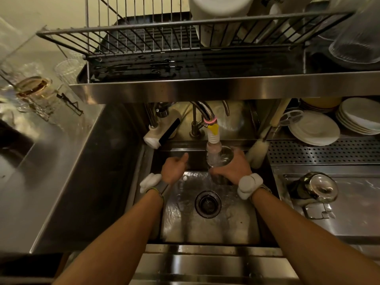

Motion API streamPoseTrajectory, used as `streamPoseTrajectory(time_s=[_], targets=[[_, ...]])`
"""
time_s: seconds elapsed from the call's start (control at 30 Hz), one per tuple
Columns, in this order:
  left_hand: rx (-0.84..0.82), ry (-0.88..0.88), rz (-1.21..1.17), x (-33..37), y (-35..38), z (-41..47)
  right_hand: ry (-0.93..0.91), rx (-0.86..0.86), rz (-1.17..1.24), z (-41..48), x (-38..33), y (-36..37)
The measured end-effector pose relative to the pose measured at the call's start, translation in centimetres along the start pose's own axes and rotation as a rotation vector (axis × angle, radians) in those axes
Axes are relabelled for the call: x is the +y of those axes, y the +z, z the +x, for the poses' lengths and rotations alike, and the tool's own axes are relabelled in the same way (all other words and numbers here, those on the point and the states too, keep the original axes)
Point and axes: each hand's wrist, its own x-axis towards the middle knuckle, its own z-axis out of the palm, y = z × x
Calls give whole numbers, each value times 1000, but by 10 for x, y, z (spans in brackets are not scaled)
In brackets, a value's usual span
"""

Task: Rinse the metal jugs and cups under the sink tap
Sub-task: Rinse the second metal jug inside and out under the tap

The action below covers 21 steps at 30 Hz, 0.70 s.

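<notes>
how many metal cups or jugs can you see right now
2: one cup under the tap in the right hand, one upturned jug on the right counter. Others may be hidden.

Shiny silver sink [242, 229] and cup [225, 156]. Yellow tip and pink band on the tap [212, 128]. White plates [313, 128], white wrist bands [249, 185]. Grey tray with rows of little dots [320, 151]. Dark wire rack [164, 38].

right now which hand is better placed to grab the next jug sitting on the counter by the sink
Left. The left hand is free over the sink, though the jug lies on the right. The right hand grips a cup under the tap.
</notes>
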Motion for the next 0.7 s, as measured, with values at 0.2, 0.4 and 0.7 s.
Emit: streamPoseTrajectory(time_s=[0.2, 0.4, 0.7], targets=[[185, 190, 147, 48, -12, -1, -18, -104, -26, -3, -4, 4], [260, 349, 431, 105, -27, 23, -19, -152, -50, -2, -8, 1], [97, 215, 474, 125, -39, 52, -79, -178, -30, 2, -7, -3]])
